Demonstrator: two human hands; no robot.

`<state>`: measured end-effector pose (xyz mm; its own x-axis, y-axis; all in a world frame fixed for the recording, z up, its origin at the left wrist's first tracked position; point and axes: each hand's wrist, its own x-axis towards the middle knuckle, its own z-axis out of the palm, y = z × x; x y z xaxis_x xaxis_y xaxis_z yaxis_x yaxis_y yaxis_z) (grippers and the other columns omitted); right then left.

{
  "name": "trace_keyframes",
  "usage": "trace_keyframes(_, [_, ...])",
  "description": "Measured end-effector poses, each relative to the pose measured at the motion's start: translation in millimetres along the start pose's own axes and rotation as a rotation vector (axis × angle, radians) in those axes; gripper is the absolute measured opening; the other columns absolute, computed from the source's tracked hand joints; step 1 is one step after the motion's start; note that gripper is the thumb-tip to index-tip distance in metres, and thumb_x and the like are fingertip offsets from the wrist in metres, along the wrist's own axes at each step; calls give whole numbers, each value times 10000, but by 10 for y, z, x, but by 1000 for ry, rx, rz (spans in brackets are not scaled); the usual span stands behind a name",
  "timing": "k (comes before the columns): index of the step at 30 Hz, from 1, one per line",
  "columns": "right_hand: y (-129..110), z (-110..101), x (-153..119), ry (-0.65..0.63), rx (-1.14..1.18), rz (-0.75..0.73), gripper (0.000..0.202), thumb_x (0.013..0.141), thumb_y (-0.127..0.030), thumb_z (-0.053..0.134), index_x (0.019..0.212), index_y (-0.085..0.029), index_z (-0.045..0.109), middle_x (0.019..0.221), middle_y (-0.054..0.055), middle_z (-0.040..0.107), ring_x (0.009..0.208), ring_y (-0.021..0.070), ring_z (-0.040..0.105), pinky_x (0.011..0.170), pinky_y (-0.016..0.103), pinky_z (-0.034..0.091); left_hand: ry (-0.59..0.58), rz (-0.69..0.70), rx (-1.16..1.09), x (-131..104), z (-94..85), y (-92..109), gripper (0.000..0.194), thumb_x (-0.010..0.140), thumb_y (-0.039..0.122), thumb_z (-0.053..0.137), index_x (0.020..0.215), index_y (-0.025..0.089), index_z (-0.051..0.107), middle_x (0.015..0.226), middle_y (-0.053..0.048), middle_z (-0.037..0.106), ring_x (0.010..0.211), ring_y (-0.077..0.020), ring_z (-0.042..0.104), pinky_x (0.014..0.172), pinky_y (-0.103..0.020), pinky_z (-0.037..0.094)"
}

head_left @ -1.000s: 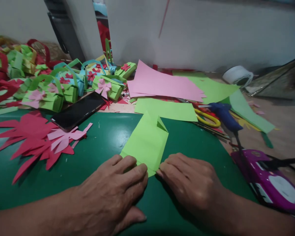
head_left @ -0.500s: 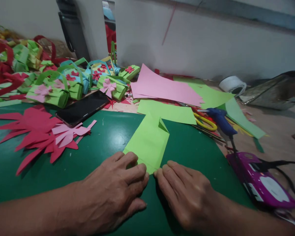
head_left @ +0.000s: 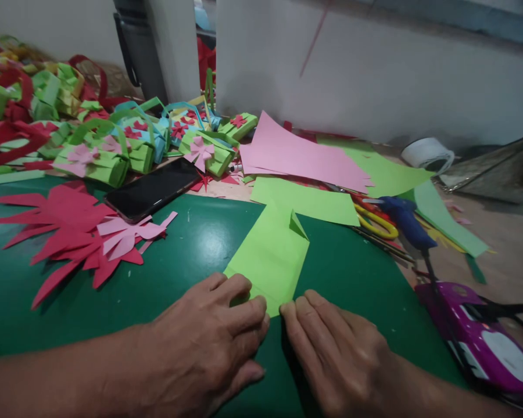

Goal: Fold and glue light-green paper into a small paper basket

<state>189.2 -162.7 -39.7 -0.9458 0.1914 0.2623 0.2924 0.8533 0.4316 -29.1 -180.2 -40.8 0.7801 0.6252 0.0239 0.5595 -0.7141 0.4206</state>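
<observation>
A shiny, dark green flat tabletop (head_left: 192, 249) is seen under both hands. On it, the near left edge of the folded lime-green paper (head_left: 268, 249) is pressed by the bent fingers of the left hand (head_left: 218, 331); its thumb is held apart from them. The paper's near right corner is touched by the fingertips of the right hand (head_left: 340, 348), with fingers pressed together; whether anything is pinched cannot be told, as the thumb is hidden. A black phone (head_left: 152, 188) and small pink paper shapes (head_left: 128, 232) are seen to the left.
</observation>
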Motion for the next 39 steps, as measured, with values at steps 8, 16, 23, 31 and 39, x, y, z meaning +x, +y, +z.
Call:
trace_keyframes(8, [9, 18, 8, 14, -22, -35, 249, 802, -57, 413, 897, -24, 641, 702, 161, 675, 652, 273, 629, 462, 340, 420, 4, -4, 30, -32, 17, 2, 244, 921, 328, 421, 1047, 165, 552, 1125, -27, 562, 967, -246, 424, 797, -433, 358])
trace_keyframes(16, [26, -10, 60, 43, -3, -24, 325, 818, -32, 329, 856, -53, 650, 712, 157, 692, 661, 262, 644, 486, 345, 437, 24, 5, 62, -111, -60, -39, 254, 928, 292, 402, 1080, 171, 566, 1283, -25, 534, 1030, -224, 475, 881, -400, 374])
trace_keyframes(23, [-140, 55, 201, 81, 118, -9, 307, 809, -87, 345, 837, -54, 650, 692, 161, 670, 605, 247, 620, 455, 337, 417, 118, 93, -112, -93, -110, -110, 218, 882, 214, 452, 1043, 178, 596, 1029, -91, 644, 941, -224, 532, 853, -389, 435])
trace_keyframes(31, [-75, -25, 134, 86, 140, -29, 254, 805, -56, 392, 774, -83, 643, 651, 125, 635, 639, 235, 609, 553, 365, 443, 165, 74, -118, -85, -85, -80, 149, 874, 164, 458, 883, 180, 605, 920, -75, 647, 864, -199, 536, 814, -353, 448])
trace_keyframes(39, [152, -17, -142, 31, 38, 154, 252, 794, 13, 405, 788, -92, 634, 646, 95, 606, 674, 207, 565, 651, 333, 427, 210, 83, 65, 18, -15, -23, 138, 890, 234, 469, 824, 171, 572, 838, -64, 624, 770, -181, 508, 725, -324, 418])
